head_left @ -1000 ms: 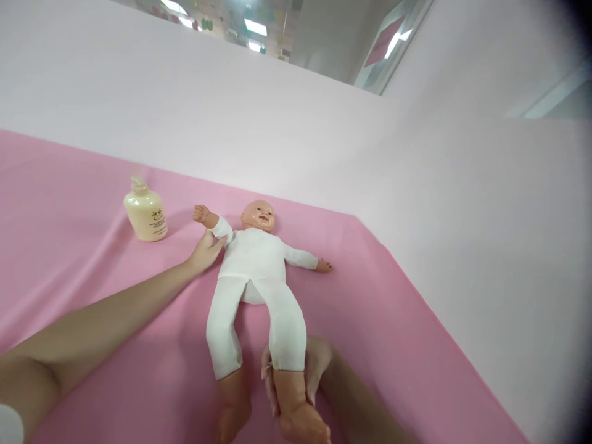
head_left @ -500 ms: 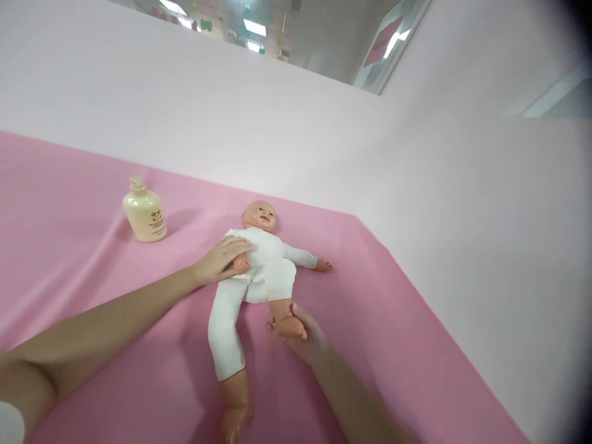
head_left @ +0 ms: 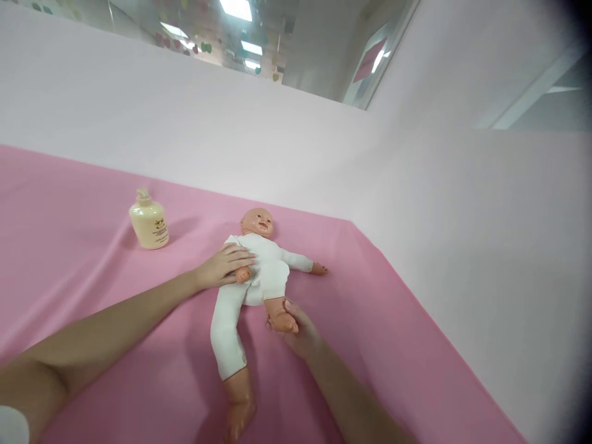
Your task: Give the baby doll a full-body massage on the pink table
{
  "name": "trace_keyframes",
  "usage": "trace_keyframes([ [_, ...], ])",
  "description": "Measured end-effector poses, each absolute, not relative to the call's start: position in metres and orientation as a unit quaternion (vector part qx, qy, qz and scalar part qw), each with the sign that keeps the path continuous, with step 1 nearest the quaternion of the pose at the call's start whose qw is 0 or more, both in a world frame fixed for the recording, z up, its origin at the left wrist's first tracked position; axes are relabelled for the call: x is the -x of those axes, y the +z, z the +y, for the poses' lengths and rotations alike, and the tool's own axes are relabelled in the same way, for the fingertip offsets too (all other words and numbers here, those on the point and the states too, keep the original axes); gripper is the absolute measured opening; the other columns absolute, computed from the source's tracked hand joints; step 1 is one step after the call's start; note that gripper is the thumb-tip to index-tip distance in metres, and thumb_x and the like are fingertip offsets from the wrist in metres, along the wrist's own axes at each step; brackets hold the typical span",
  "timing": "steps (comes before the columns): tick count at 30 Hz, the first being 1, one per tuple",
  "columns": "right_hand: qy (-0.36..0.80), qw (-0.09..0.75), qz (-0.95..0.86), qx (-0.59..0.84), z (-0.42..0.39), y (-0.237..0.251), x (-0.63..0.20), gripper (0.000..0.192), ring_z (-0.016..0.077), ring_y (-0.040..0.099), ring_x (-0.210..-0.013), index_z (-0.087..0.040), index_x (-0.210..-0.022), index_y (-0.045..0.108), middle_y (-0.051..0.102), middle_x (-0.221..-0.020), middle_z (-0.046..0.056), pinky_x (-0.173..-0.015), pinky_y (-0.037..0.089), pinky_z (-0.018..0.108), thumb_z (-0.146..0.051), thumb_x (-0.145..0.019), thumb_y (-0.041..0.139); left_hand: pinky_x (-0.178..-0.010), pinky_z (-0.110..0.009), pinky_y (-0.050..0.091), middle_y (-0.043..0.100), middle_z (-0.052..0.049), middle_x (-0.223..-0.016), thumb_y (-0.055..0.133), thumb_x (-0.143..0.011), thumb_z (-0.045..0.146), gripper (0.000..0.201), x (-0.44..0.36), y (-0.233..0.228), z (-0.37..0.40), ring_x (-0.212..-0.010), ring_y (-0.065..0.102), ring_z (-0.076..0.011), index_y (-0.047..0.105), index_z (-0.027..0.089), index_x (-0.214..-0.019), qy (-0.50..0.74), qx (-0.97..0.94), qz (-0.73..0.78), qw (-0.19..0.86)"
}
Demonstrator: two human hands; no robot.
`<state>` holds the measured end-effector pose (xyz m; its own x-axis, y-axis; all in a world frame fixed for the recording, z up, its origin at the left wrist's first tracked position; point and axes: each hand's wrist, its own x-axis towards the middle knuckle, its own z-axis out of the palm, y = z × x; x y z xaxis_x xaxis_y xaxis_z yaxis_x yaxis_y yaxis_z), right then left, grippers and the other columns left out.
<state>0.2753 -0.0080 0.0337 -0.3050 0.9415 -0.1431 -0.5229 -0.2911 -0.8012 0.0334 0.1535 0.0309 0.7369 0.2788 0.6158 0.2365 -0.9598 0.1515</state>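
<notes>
A baby doll (head_left: 266, 250) in a white fabric suit lies on its back on the pink sheet (head_left: 370, 327), head away from me. My left hand (head_left: 226, 265) holds the doll's bent arm against its torso, the fingers laid across the front and the doll's fist poking out beside my thumb. Closed around the ankle of the raised, bent leg is my right hand (head_left: 300, 330); the doll's foot (head_left: 284, 322) shows above my palm. The other leg (head_left: 226, 336) stretches toward me, and the other arm (head_left: 298, 261) reaches out to the right.
A cream pump bottle (head_left: 152, 225) with dark print stands on the sheet to the left of the doll. White padded walls (head_left: 208, 129) rise behind and to the right. Above the back wall, a window (head_left: 314, 49) shows ceiling lights and coloured decorations.
The view has tilted slightly upward and shifted, so more of the window shows. The raised foot and my right hand sit a little higher and further left in view. Both holds stay the same.
</notes>
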Motion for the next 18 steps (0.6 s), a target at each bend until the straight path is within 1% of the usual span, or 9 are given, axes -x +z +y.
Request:
trace_keyframes([
  [4,0.722,0.516,-0.321,0.330,-0.007,0.036,-0.272,0.030,0.0128,0.059,-0.070,-0.018,-0.085,0.063,0.064,-0.079,0.002,-0.064,0.044,0.025,-0.043,-0.075,0.075,-0.111,-0.049,0.031,0.063,-0.008,-0.134,0.055,-0.092,0.047,0.043,-0.038,0.037,0.147,-0.128,0.050,-0.0275,0.058,0.032,-0.132,0.289,-0.948,0.134,0.007],
  [7,0.705,0.521,-0.356,0.324,-0.010,0.038,-0.271,0.030,0.0129,0.060,-0.072,-0.017,-0.089,0.064,0.065,-0.081,0.002,-0.065,0.045,0.024,-0.043,-0.076,0.074,-0.112,-0.050,0.030,0.062,-0.009,-0.135,0.056,-0.092,0.046,0.043,-0.041,0.038,0.141,-0.129,0.049,-0.0276,0.057,0.031,-0.133,0.280,-0.948,0.150,0.016],
  [9,0.717,0.491,-0.391,0.303,-0.013,0.039,-0.272,0.033,0.0141,0.062,-0.074,-0.016,-0.095,0.065,0.066,-0.082,0.004,-0.067,0.047,0.025,-0.042,-0.076,0.073,-0.113,-0.052,0.030,0.061,-0.010,-0.135,0.055,-0.092,0.044,0.045,-0.042,0.036,0.139,-0.131,0.048,-0.0276,0.055,0.030,-0.135,0.296,-0.941,0.161,0.030],
  [13,0.769,0.396,-0.431,0.257,-0.023,0.043,-0.272,0.044,0.0183,0.065,-0.076,-0.013,-0.104,0.063,0.068,-0.088,0.007,-0.071,0.051,0.030,-0.042,-0.073,0.073,-0.111,-0.052,0.034,0.059,-0.013,-0.134,0.051,-0.094,0.035,0.045,-0.040,0.027,0.137,-0.129,0.050,-0.0267,0.048,0.024,-0.137,0.380,-0.902,0.196,0.066],
  [15,0.782,0.362,-0.441,0.250,-0.028,0.045,-0.272,0.043,0.0197,0.067,-0.078,-0.014,-0.104,0.063,0.068,-0.087,0.007,-0.075,0.052,0.032,-0.043,-0.073,0.072,-0.110,-0.053,0.036,0.056,-0.015,-0.135,0.050,-0.093,0.033,0.046,-0.039,0.023,0.138,-0.128,0.050,-0.0272,0.044,0.021,-0.138,0.411,-0.878,0.233,0.082],
  [18,0.786,0.337,-0.459,0.239,-0.035,0.048,-0.271,0.038,0.0201,0.067,-0.081,-0.015,-0.098,0.064,0.067,-0.078,0.005,-0.080,0.051,0.034,-0.046,-0.076,0.068,-0.106,-0.053,0.040,0.056,-0.017,-0.132,0.048,-0.094,0.040,0.048,-0.038,0.016,0.142,-0.124,0.052,-0.0281,0.043,0.017,-0.136,0.443,-0.838,0.299,0.111],
])
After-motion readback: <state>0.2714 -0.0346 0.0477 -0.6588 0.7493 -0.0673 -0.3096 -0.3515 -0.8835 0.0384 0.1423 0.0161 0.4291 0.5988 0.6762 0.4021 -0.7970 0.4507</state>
